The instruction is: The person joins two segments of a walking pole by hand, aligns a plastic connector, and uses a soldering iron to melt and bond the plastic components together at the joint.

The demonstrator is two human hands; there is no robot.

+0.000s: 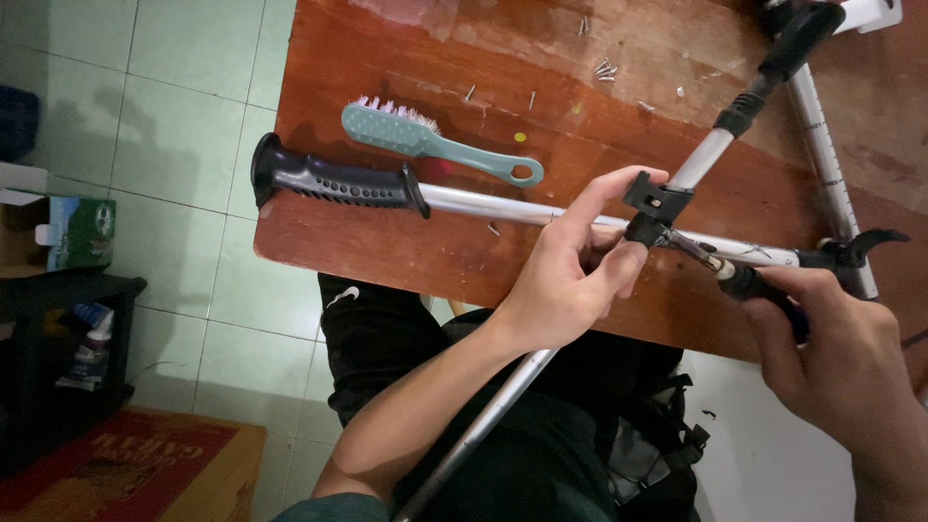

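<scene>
My left hand (570, 271) grips a silver metal tube (710, 150) at a black plastic clamp (654, 203), thumb and forefinger pinching the clamp. The tube runs from my lap up to a black grip at the top right. My right hand (836, 348) holds a screwdriver (739, 280) whose tip points into the clamp. A second silver pole (503, 206) with a black ribbed handle (333, 181) lies across the brown wooden table (387, 246) under my hands.
A teal brush (430, 143) lies behind the pole. Several loose screws (606, 70) are scattered on the far tabletop. A white bar (822, 135) runs along the right. Left, on the tiled floor, stand a dark shelf (58, 358) and a box.
</scene>
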